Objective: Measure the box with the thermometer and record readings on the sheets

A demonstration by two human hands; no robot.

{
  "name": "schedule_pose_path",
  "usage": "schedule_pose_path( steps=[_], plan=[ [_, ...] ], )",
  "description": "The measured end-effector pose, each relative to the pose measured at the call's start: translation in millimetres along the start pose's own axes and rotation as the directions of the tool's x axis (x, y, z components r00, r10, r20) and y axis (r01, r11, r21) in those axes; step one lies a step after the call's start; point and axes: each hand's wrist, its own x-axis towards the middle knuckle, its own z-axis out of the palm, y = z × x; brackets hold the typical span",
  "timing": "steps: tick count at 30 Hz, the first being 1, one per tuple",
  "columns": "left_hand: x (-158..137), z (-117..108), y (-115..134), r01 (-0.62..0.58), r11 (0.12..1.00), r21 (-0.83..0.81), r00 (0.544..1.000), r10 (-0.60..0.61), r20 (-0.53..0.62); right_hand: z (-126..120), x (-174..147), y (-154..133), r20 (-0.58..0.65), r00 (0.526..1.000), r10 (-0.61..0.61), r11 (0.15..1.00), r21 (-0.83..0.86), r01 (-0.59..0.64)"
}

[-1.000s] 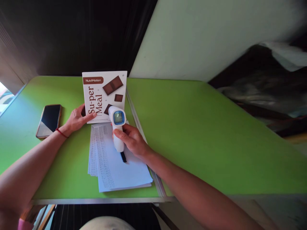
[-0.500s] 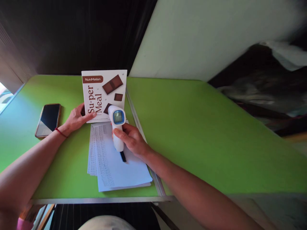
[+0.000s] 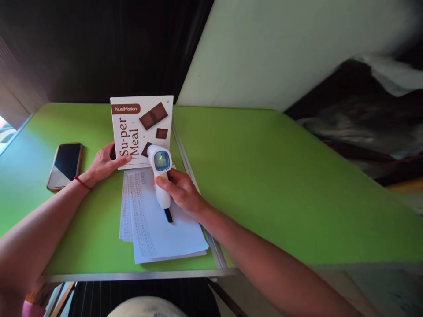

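Observation:
My left hand (image 3: 106, 162) grips the lower left corner of a white box (image 3: 150, 136) marked "NutriMotion Su-per Meal", thumb on its front and the other fingers behind it. The box is held upright, its printed face toward me. In my right hand (image 3: 181, 189) is a white infrared thermometer (image 3: 162, 193) with a blue-framed screen facing me; its head overlaps the box's lower edge from my view. Whether the two touch I cannot tell. Below lie stacked paper sheets (image 3: 175, 240) with handwritten columns. A black pen-like item (image 3: 168, 215) rests on them, partly hidden by the thermometer.
A phone (image 3: 65, 165) in a brown-edged case lies left of my left hand. The green table (image 3: 280, 185) has a metal seam (image 3: 216, 253) running right of the papers. Behind it stand a dark panel (image 3: 109, 48) and a pale wall (image 3: 251, 57).
The whole view has shifted very slightly, with everything a little further left. Both hands keep the same hold on the box and the thermometer.

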Motion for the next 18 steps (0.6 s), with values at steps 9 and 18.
schedule_pose_path(
  steps=[9,18],
  plan=[
    [0,-1,-4,-0.003,1.000,0.023,1.000,0.004,-0.019,0,0,-2,0.004,1.000,-0.004,1.000,0.012,0.004],
    [0,-2,-4,-0.027,0.999,-0.025,0.999,0.026,-0.043,-24,-1,-23,-0.148,0.982,-0.116,0.979,-0.182,0.088]
  ],
)
